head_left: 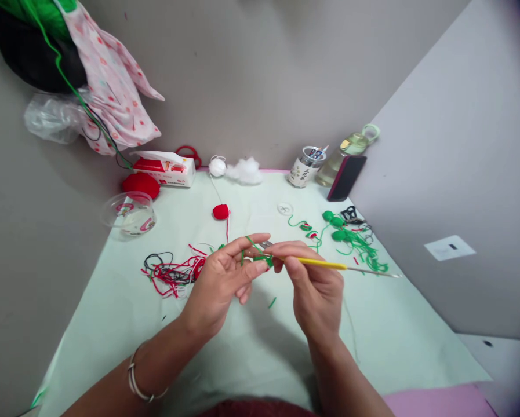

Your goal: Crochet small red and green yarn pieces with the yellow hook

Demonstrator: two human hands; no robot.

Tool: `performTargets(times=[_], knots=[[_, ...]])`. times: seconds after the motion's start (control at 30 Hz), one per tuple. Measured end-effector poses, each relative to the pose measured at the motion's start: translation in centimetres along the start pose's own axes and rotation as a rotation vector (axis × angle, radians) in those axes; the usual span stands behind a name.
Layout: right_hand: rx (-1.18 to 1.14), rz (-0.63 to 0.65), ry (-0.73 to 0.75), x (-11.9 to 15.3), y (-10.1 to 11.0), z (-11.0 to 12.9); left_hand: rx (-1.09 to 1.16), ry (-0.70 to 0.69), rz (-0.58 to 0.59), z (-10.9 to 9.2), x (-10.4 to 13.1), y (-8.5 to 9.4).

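In my right hand (318, 289) is a crochet hook (323, 263) with a yellow handle, one metal end pointing right, the other at the work. My left hand (220, 275) pinches a small piece of green crochet (263, 260) between thumb and fingers. Green yarn (253, 242) runs over the raised left index finger. Both hands meet above the middle of the table, fingertips close together. The fingers partly hide the green piece and the hook's working tip.
A tangle of red and black yarn (168, 275) lies left of my hands. Green yarn pieces (364, 249) are at the right. Behind stand a red yarn ball (221, 212), white stuffing (246, 171), a tissue box (173, 172), a pen can (303, 169), a phone (347, 178) and a bottle (340, 156).
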State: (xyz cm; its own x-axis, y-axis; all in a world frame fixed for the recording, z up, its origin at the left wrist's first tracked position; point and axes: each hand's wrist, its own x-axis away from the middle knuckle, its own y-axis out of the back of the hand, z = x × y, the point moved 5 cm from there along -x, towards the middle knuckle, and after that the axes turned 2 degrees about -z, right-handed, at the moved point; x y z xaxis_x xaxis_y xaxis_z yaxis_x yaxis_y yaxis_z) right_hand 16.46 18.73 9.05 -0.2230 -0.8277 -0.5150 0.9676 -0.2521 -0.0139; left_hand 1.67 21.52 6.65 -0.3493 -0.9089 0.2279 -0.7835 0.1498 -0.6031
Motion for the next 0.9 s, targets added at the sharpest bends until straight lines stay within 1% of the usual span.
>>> performTargets(times=[0.07,0.2,0.27,0.3,0.37,0.47,0.53,0.6,0.63,0.7,0.73,0.8,0.83,0.9], knots=[[-0.022,-0.011,-0.036,0.0,0.2,-0.4,-0.047,-0.029,0.002,0.1,0.0,0.0],[-0.174,-0.016,-0.116,-0.1,0.5,-0.8,-0.096,-0.051,-0.006,0.1,0.1,0.3],[-0.16,-0.012,-0.106,0.0,0.5,-0.5,-0.12,-0.064,-0.015,0.0,0.1,0.5],[-0.116,-0.014,-0.082,0.1,0.5,-0.2,-0.137,-0.075,-0.014,-0.1,0.2,0.6],[0.019,-0.016,0.017,0.4,0.5,0.5,-0.184,-0.109,-0.014,-0.3,0.2,0.6],[0.233,0.0,0.245,1.0,0.1,1.5,-0.256,-0.158,-0.048,-0.4,0.4,0.5],[0.348,0.026,0.385,1.4,-0.3,1.9,-0.275,-0.158,-0.072,-0.3,0.6,0.3],[0.438,0.062,0.475,1.5,-0.8,2.0,-0.266,-0.143,-0.083,-0.2,0.8,-0.1],[0.454,0.072,0.495,1.5,-1.0,2.0,-0.252,-0.135,-0.082,-0.1,0.8,-0.2],[0.407,0.045,0.461,1.2,-0.9,1.8,-0.199,-0.122,-0.08,0.1,0.8,-0.3],[0.348,0.005,0.403,1.0,-0.6,1.7,-0.166,-0.11,-0.075,0.1,0.8,-0.3],[0.182,-0.071,0.218,0.4,0.1,0.9,-0.108,-0.082,-0.055,0.2,0.6,-0.2],[0.09,-0.089,0.122,0.2,0.4,0.5,-0.089,-0.068,-0.044,0.2,0.5,-0.1],[-0.069,-0.077,-0.02,-0.1,0.5,-0.3,-0.074,-0.054,-0.024,0.1,0.5,-0.1]])
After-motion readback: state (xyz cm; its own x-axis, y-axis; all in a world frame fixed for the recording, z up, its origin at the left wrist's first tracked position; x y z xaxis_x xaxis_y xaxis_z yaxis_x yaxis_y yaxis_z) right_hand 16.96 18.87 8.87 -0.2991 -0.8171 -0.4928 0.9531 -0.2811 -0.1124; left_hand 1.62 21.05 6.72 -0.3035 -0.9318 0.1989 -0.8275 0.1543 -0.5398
